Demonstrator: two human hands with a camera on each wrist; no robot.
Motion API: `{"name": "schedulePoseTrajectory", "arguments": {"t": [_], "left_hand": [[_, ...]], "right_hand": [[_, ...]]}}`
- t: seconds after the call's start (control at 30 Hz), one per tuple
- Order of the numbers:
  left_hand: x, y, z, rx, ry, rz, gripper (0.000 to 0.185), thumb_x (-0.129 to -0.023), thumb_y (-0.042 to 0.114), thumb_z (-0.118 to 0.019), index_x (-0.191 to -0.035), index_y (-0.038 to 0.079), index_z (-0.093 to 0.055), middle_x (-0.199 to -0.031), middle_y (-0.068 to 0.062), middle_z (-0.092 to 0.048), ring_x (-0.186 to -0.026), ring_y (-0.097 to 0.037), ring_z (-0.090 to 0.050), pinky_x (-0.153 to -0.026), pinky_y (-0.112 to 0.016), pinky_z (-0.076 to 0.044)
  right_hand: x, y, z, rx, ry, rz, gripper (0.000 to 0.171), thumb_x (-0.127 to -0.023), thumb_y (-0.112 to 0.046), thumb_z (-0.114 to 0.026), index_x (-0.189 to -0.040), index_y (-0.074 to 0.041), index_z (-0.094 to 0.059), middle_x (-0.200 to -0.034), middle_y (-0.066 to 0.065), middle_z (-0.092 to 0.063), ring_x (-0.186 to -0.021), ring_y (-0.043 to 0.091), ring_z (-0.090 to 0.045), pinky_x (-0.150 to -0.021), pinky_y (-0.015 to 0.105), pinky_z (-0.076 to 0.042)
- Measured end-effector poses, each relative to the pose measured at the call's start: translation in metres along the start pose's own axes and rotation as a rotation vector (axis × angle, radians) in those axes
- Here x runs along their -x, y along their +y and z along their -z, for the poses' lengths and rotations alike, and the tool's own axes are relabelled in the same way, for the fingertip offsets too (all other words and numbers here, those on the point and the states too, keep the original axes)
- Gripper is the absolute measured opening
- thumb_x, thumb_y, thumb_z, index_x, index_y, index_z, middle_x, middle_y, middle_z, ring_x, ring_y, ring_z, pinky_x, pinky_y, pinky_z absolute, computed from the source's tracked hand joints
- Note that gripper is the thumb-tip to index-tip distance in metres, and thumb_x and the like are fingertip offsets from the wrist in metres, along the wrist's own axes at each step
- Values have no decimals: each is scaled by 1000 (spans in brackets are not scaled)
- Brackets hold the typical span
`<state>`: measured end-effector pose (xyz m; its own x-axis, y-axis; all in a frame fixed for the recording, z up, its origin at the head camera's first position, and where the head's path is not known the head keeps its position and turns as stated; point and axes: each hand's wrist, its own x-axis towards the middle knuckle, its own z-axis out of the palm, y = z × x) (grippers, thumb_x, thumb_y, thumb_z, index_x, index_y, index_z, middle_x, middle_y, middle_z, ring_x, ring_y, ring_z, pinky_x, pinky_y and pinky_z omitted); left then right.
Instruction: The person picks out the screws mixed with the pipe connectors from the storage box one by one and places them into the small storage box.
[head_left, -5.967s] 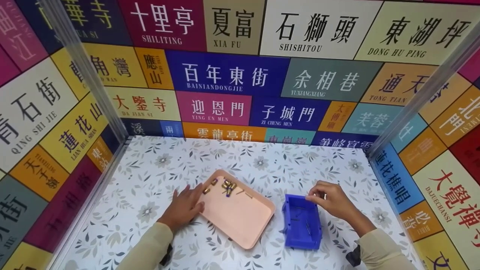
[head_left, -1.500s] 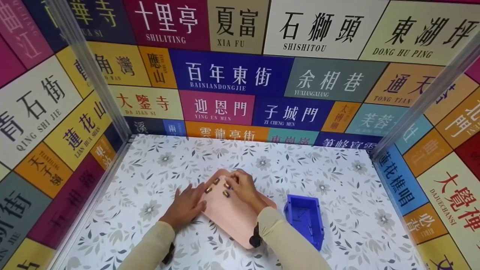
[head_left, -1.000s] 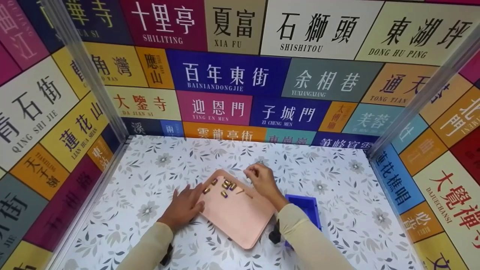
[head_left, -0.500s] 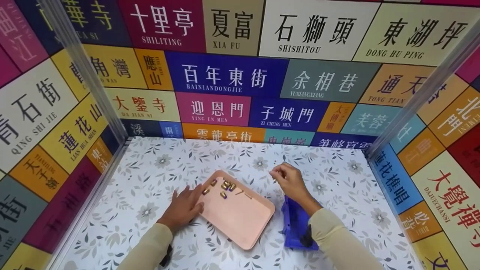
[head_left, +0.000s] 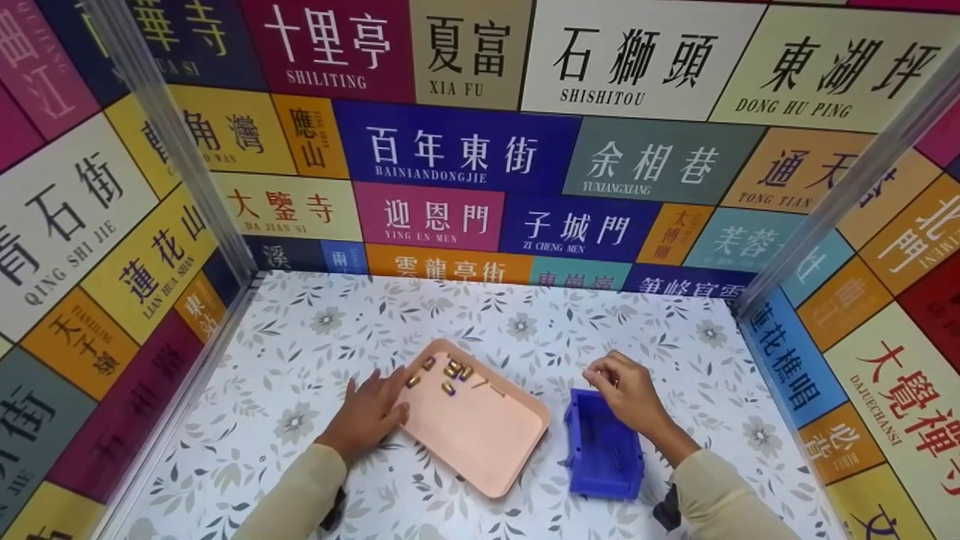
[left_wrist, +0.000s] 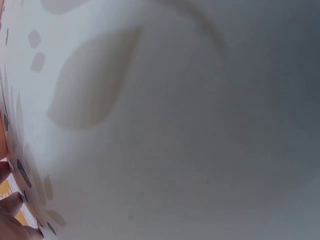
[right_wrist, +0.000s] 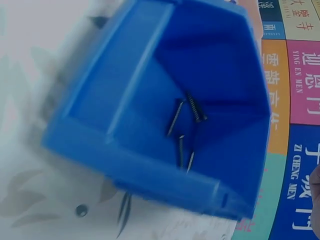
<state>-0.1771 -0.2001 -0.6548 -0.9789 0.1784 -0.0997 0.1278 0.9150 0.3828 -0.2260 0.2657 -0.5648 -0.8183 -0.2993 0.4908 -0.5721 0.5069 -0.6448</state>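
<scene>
My left hand (head_left: 365, 416) rests on the left rim of a pink tray (head_left: 476, 442), fingers spread and nearly straight. Short gold-and-purple cylinders like small batteries (head_left: 448, 388) lie toward the tray's far left end, with two thin brass-coloured screws (head_left: 496, 391) beside them. My right hand (head_left: 634, 394) is over the far end of a blue bin (head_left: 606, 489), thumb and fingertips pinched together. They appear to pinch a small screw, too small to make out clearly. In the right wrist view several dark screws (right_wrist: 197, 107) lie inside the bin.
A white table (head_left: 300, 352) with a leaf-and-flower print bears tray and bin, a narrow gap between them. Panels covered in coloured signs (head_left: 457, 150) enclose the back and both sides. Clear corner strips (head_left: 825, 217) run down to the tabletop.
My right hand has gone from the cylinders in the tray, rightward across the table, to the blue bin with its fingers pinched. The left hand has stayed on the tray's rim.
</scene>
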Motion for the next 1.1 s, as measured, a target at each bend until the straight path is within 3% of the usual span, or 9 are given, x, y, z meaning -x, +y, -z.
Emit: {"name": "schedulePoseTrajectory", "arguments": {"t": [0.37,0.6,0.83,1.1], "left_hand": [[0,-1,-1,13,11,-10,73,-103,62,-37,-165,35,-8,-167,1,-33,-160,-29,-16,-126,-63,-4],[0,-2,-3,14,17,-17,72,-104,61,-37,-165,35,-9,-167,2,-33,-160,-29,-16,-126,-64,-5],[1,-3,-2,12,39,-39,71,-104,60,-37,-165,34,-11,-166,2,-35,-159,-30,-19,-126,-64,-8],[1,0,-1,20,6,-14,72,-104,62,-36,-165,36,-7,-168,5,-30,-160,-27,-14,-127,-62,-4]], "right_hand": [[12,5,11,7,19,28,13,-90,-6,-77,-87,-17,-71,-73,-11,-52,-59,2,-44,-51,18,-37],[18,3,17,10,0,-18,4,-93,-10,-74,-89,-9,-73,-74,-10,-53,-60,4,-45,-52,18,-38],[25,5,21,-10,24,13,12,-90,-2,-75,-88,-14,-73,-75,-10,-54,-60,5,-46,-51,16,-37],[30,5,24,-9,38,-16,18,-87,2,-77,-85,-15,-72,-73,-8,-52,-59,6,-45,-51,16,-36]]}}
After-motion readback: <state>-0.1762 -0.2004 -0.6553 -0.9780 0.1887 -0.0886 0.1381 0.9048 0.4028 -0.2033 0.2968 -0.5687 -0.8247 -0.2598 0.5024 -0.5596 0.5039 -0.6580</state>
